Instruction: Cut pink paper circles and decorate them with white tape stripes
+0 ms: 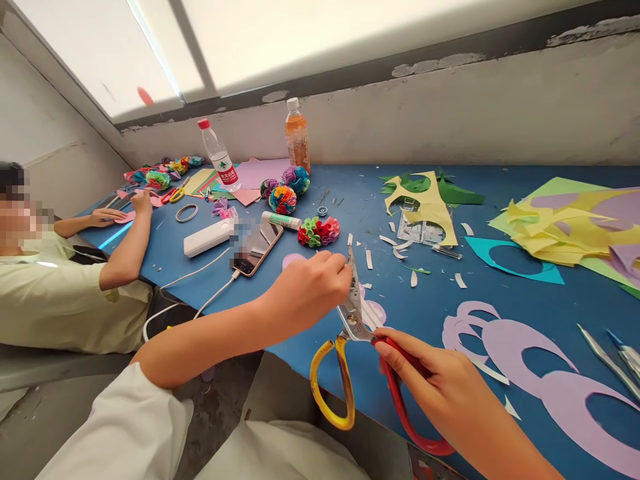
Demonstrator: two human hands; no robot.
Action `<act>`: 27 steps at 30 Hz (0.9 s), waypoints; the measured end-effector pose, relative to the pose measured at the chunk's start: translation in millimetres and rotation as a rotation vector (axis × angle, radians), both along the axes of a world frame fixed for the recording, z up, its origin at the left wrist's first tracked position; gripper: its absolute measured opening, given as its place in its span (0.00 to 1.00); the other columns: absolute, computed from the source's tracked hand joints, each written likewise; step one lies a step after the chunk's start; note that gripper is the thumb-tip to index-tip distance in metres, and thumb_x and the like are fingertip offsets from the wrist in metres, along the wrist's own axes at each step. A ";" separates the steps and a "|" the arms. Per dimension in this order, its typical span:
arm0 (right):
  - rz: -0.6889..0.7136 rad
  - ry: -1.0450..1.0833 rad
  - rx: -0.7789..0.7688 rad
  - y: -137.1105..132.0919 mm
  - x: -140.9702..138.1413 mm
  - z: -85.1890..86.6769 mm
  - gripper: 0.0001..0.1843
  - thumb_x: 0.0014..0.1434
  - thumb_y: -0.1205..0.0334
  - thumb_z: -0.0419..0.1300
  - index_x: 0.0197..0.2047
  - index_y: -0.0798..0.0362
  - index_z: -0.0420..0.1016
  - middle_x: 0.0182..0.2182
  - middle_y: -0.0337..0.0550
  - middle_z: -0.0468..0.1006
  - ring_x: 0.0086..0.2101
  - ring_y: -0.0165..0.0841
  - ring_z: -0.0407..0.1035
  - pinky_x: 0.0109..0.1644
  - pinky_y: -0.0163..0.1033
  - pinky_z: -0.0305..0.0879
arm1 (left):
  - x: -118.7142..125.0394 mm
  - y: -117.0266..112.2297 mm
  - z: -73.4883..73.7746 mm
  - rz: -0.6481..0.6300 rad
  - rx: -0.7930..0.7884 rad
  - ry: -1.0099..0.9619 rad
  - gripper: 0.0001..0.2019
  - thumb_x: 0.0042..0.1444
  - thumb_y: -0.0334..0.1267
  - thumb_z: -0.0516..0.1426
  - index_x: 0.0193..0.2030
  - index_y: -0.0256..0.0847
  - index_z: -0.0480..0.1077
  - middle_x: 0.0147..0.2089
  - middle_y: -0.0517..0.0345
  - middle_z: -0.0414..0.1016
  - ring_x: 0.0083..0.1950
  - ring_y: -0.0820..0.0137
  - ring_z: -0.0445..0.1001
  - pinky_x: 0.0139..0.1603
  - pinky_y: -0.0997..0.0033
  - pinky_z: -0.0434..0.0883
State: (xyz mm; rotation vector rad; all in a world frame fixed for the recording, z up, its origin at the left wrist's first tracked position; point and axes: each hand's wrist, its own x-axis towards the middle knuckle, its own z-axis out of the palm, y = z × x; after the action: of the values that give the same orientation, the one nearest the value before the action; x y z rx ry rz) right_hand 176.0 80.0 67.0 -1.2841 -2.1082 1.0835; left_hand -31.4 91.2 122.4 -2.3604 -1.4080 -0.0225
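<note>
My right hand (440, 387) grips the red handle of a pair of scissors (350, 333) whose other handle is yellow; the blades point away over the blue table (500, 293). My left hand (310, 287) is closed in a pinch beside the blades, holding a small pale paper piece that I can barely make out. Small lilac paper rounds (373, 312) lie just under the blades. White paper slivers (395, 247) are scattered beyond them.
Lilac cut-out sheets (530, 360) lie at right, yellow and green paper (565, 223) farther back. Paper flower balls (319, 231), a glue stick (281, 220), a phone (256, 248), a power bank (207, 237) and two bottles (297, 137) stand left of centre. Another person (65, 280) sits at left.
</note>
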 end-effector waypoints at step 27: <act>0.025 -0.073 -0.100 3.3 0.2 -4.0 0.23 0.61 0.43 0.50 0.39 0.48 0.79 0.23 0.42 0.79 0.22 0.35 0.70 0.23 0.38 0.65 | 2.2 21.9 24.4 -0.153 -0.143 0.199 0.17 0.59 0.17 0.43 0.36 0.32 0.72 0.35 0.46 0.72 0.42 0.67 0.72 0.25 0.71 0.56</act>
State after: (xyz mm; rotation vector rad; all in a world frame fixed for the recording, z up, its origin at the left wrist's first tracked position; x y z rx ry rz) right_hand 176.2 83.3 63.0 -1.3664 -2.1522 1.1836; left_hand -29.1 113.1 146.8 -2.5017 -1.1683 0.2715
